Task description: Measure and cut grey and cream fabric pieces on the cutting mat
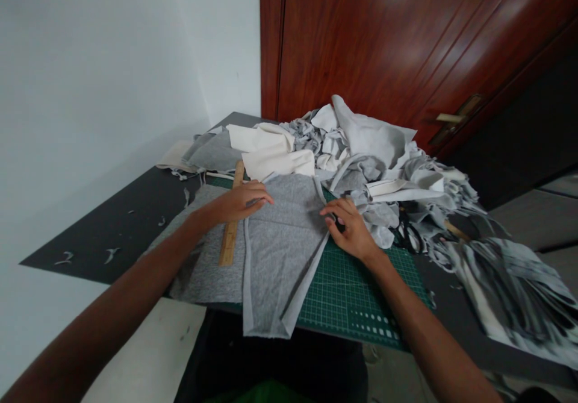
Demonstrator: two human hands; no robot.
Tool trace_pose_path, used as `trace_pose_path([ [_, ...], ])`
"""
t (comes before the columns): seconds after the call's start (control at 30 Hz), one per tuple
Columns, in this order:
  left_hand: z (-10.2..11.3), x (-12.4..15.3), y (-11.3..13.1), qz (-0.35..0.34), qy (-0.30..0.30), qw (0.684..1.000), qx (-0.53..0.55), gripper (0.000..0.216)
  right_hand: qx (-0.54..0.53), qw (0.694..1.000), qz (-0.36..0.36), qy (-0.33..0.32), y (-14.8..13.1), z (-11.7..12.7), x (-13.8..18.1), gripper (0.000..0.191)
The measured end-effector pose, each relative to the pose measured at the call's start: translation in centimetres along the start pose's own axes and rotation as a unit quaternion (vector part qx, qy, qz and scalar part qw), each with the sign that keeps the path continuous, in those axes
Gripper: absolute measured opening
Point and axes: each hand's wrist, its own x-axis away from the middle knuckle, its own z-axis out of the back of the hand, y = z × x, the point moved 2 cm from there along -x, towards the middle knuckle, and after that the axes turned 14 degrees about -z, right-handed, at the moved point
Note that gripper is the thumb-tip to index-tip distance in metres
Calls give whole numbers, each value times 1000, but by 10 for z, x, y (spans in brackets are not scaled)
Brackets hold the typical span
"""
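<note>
A grey piece of fabric [275, 252] lies flat over a green cutting mat [356, 294], its lower end hanging past the table's front edge. My left hand [239, 201] rests on the fabric's upper left part, fingers stretched out flat, right beside a wooden ruler [229, 240] that lies lengthwise under my wrist. My right hand [350, 228] sits at the fabric's right edge with its fingers curled, pinching the edge of the cloth.
A large heap of grey and white fabric scraps [361, 150] fills the back of the dark table [112, 222]. Black-handled scissors [409, 237] lie right of my right hand. Streaked cloth [510, 288] covers the right side. A brown door [406, 41] stands behind.
</note>
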Motion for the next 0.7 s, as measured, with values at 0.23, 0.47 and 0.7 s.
trace_pose_path([
  [0.23, -15, -11, 48, -102, -39, 993, 43, 34, -59, 978, 149, -133, -38, -19, 15, 27],
  [0.47, -47, 23, 86, 31, -21, 999, -26, 42, -28, 974, 110, -194, -55, -44, 30, 55],
  [0.7, -43, 72, 80, -60, -122, 989, -58, 62, 18, 949, 152, -274, -37, -34, 53, 69],
])
